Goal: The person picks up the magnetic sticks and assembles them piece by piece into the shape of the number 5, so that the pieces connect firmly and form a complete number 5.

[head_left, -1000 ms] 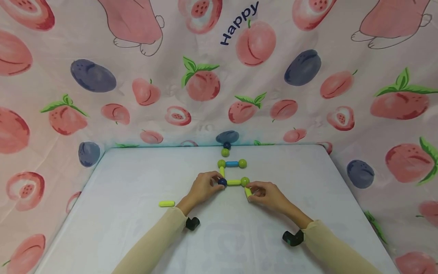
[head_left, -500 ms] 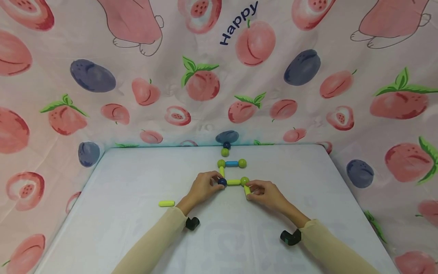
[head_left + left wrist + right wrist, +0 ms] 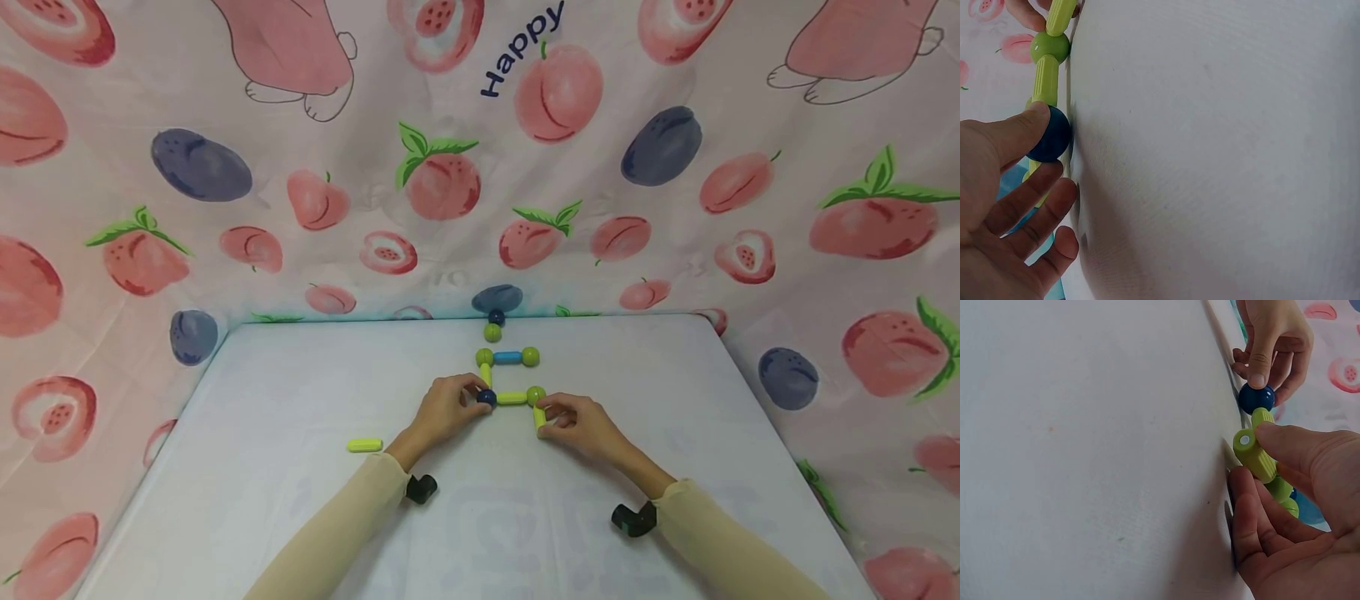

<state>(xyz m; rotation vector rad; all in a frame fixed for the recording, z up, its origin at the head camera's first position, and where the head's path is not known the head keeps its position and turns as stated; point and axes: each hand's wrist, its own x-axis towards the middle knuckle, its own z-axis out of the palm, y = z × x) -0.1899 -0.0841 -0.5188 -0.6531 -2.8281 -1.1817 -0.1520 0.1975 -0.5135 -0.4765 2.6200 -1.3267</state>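
Note:
My left hand [image 3: 448, 410] pinches a dark blue ball [image 3: 1054, 136] between thumb and fingertips. From that ball a yellow-green magnetic rod [image 3: 512, 399] runs right to a green ball [image 3: 536, 395], and another yellow-green rod [image 3: 486, 375] leads back to a second green ball [image 3: 484, 357]. A blue rod [image 3: 507, 357] joins this one to a further green ball [image 3: 531, 357]. My right hand [image 3: 588, 427] pinches a yellow-green rod [image 3: 1256, 456] whose far end touches the right green ball. Its near end shows a pale round magnet in the right wrist view.
One loose yellow-green rod [image 3: 364, 446] lies left of my left hand. A green ball [image 3: 492, 333] and a dark blue ball [image 3: 497, 317] sit at the back edge of the white table [image 3: 262, 400]. Behind hangs a fruit-print cloth [image 3: 345, 158].
My right hand has shifted slightly left, swinging the near end of its rod left so the rod points more straight toward me. The left hand keeps still on the blue ball.

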